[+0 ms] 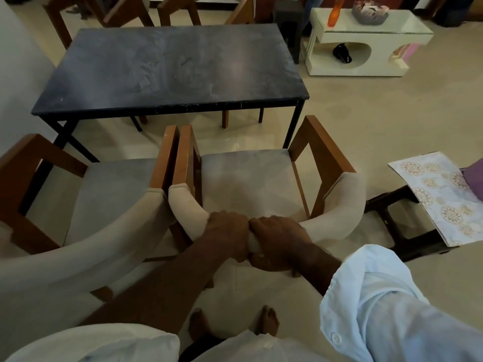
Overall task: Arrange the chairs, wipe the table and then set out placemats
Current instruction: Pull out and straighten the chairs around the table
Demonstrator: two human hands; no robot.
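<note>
- Table (170, 66): dark top smeared with grey dust, black legs. It stands ahead of you, its left end near the wall.
- Right chair (248, 178): wooden arms, grey seat, curved padded back. It is straight in front of you and faces the table, its front close to the table's near edge, not tucked under.
- Left chair (104, 192): same make, just beside the right chair. Their neighbouring wooden arms run side by side, almost touching.
- Far chairs (122, 11): wooden frames on the table's far side, cut by the top edge of the view.
- Side table (326, 66): white, beyond the table to your right, well apart from the near chairs.
- Stool (397, 218): dark, on the floor to your right, near the right chair.
- Placemat (444, 199): pale with round floral prints, lying on the stool and overhanging it. You cannot tell whether more lie beneath.
- Cloth (475, 178): purple, resting on the placemat's right end, cut by the frame.
- Right hand (277, 241): your fingers curl over the top of the right chair's back at its middle, a pale blue sleeve rolled up behind the wrist.
- Left hand (227, 231): it grips the same back, touching your right hand, with the forearm bare.
- Bowl (368, 11): petal-shaped, on the side table.
- Vase (335, 7): orange, on the side table left of the bowl.
</note>
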